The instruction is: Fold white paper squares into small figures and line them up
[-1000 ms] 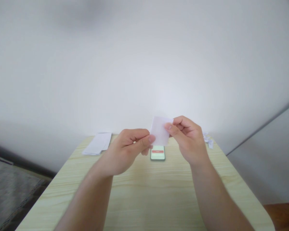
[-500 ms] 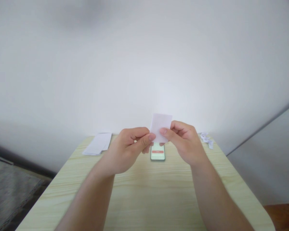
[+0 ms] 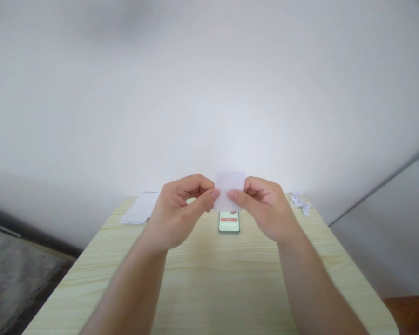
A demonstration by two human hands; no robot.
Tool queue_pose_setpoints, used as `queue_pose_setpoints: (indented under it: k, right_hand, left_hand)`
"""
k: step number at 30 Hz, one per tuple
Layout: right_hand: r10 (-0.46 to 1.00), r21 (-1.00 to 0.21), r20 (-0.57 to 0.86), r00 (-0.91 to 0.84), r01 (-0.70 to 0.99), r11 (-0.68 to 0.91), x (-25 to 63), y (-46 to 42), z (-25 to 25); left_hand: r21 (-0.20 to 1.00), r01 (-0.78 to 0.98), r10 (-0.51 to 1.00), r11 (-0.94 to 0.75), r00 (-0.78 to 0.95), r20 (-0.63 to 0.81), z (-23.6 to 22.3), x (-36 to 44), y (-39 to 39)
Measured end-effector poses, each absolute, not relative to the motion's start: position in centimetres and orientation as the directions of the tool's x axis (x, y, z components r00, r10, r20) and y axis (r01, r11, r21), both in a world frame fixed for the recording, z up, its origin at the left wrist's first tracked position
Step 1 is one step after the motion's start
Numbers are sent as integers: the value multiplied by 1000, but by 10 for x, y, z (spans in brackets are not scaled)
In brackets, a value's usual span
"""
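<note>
A small white rectangular piece of paper [image 3: 225, 181] is held up above the far part of the table. My left hand [image 3: 181, 209] pinches its left edge, thumb on the near face. On the right side, my right hand [image 3: 263, 204] grips the same paper with the thumb pressed flat on its face. The fingers behind the paper are mostly hidden. Below and beyond it lies a phone [image 3: 229, 227] with a lit screen showing a red bar; its upper part is covered by the paper and hands.
White paper sheets [image 3: 138, 209] lie at the table's far left, partly behind my left hand. Crumpled or torn paper strips [image 3: 300, 202] sit at the far right. The pale wooden table [image 3: 216, 288] meets a white wall [image 3: 209, 93] at the back.
The paper has come down slightly and a little to the left, and now sits straighter. My left hand has shifted its hold up along the left edge.
</note>
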State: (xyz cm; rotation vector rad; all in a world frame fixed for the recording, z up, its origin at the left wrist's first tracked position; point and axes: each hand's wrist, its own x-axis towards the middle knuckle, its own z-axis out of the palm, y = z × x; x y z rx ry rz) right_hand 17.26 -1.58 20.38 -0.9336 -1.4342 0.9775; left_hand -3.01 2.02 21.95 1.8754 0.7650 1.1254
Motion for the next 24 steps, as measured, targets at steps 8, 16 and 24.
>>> queue_pose_setpoints:
  k: [8,16,24]
  right_hand:
    - [929,-931,364,-66,10,366,174,-13,205]
    - [921,-921,390,-16,-8,390,175,-12,202]
    - [920,-920,391,-22,17,391,175,-11,202]
  left_hand:
    - [857,76,798,-509,415,437,218,-31,23]
    - [877,44,813,-478,401,423,218,-29,25]
    - [905,-70,838,-420,354,416,216,-23,25]
